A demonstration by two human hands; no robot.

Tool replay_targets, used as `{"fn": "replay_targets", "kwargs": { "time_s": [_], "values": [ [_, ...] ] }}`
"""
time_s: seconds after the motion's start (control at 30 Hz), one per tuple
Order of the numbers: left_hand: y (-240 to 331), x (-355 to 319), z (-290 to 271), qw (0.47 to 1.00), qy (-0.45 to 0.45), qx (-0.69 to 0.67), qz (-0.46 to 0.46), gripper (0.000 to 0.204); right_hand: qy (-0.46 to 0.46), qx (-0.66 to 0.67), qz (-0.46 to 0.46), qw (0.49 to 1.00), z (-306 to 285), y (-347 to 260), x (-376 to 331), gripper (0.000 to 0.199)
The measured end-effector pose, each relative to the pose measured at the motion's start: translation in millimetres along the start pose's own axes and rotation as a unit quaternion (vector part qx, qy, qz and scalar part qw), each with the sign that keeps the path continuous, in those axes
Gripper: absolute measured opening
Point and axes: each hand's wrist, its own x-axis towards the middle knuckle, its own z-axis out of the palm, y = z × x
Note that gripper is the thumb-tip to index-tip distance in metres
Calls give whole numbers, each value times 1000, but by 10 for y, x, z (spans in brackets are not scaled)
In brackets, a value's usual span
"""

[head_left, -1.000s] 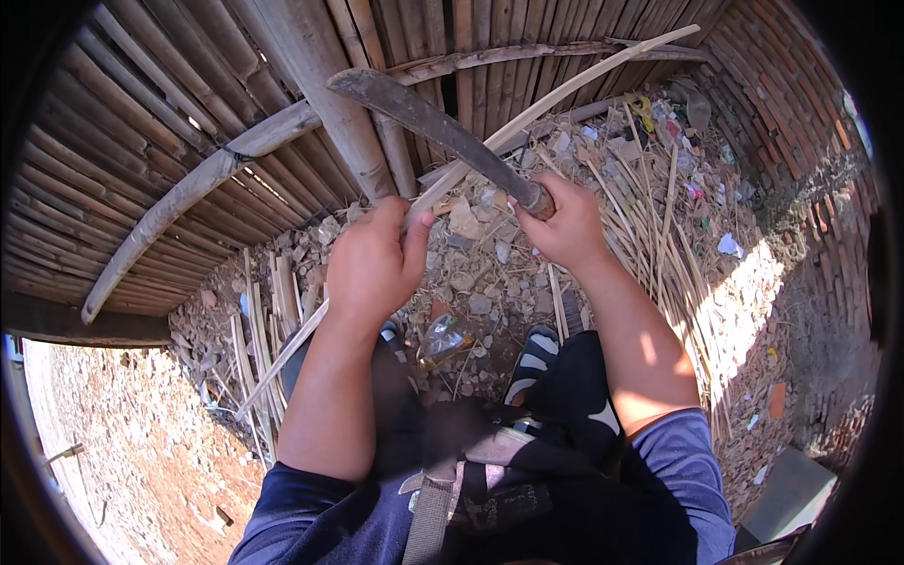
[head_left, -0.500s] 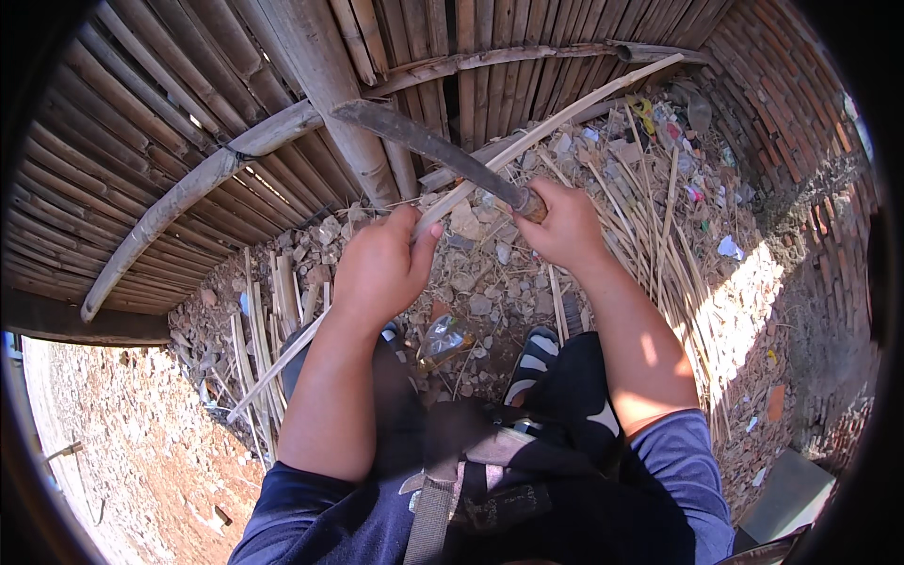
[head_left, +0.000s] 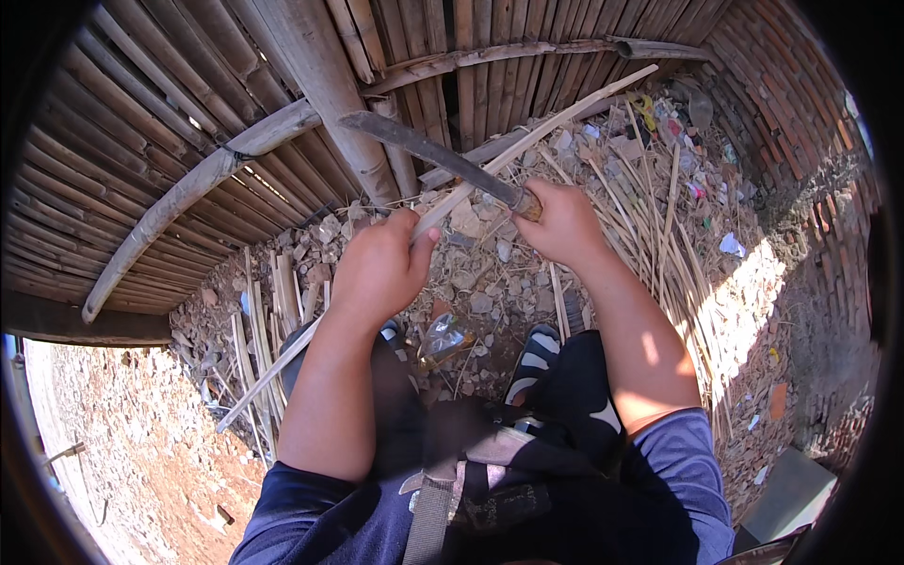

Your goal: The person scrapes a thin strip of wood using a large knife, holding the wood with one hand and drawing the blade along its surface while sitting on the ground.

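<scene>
My left hand (head_left: 381, 268) is closed round a long pale bamboo strip (head_left: 546, 129), its thumb lying along the top. The strip slants from beside my left forearm up to the far right. My right hand (head_left: 563, 224) grips the wooden handle of a machete (head_left: 433, 153). Its long dark blade points to the far left and crosses the strip just beyond my left hand, apparently resting on or against it. Part of the strip is hidden by my left hand and forearm.
Split bamboo strips lie in a heap (head_left: 673, 254) at the right, and a smaller bundle (head_left: 259, 348) is at the left. Rubble and a clear plastic bag (head_left: 444, 337) cover the ground by my feet. A bamboo wall (head_left: 122, 160) stands ahead, a brick wall (head_left: 800, 104) at right.
The bamboo strip has slid a little toward me, its far end lower and its near end further down left. The machete's tip has dropped slightly. Both hands keep their hold.
</scene>
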Motion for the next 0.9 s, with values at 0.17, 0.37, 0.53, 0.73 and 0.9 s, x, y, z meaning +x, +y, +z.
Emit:
{"fn": "replay_targets", "kwargs": {
  "time_s": [0.17,0.37,0.53,0.73,0.9],
  "values": [
    [30,0,-10,1000,-18,-5,-11,34,-28,-6,13,1000,-39,-4,9,28],
    [27,-7,-8,999,-32,2,-15,36,-31,-9,23,999,-24,43,13,27],
    [12,-4,-2,999,-39,10,-11,39,-44,-17,25,999,14,114,30,29],
    [47,-3,-30,997,-72,4,-31,44,-57,-9,26,998,12,112,25,26],
    [32,-1,-10,997,-70,7,-25,44,-45,-11,13,999,25,107,24,29]
  ]
}}
